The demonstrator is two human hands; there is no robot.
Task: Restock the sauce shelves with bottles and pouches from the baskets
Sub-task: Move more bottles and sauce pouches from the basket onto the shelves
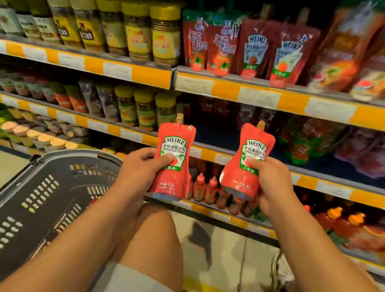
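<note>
Both hands were full: my left hand [140,164] gripped one Heinz ketchup pouch [173,160] and my right hand [269,186] another pouch [248,163], spouts up and labels toward me, raised below the shelved Heinz pouches [272,54], ready, I judged, to join them.

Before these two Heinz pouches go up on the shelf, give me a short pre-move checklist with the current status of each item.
1. Left hand grip on left pouch: ok, thumb across front.
2. Right hand grip on right pouch: ok.
3. Pouches upright, spouts up: ok.
4. Matching Heinz pouches on shelf located, upper shelf: ok.
5. Free space beside them: cannot tell, blurred.
6. Basket clear of the arms: ok.
</note>
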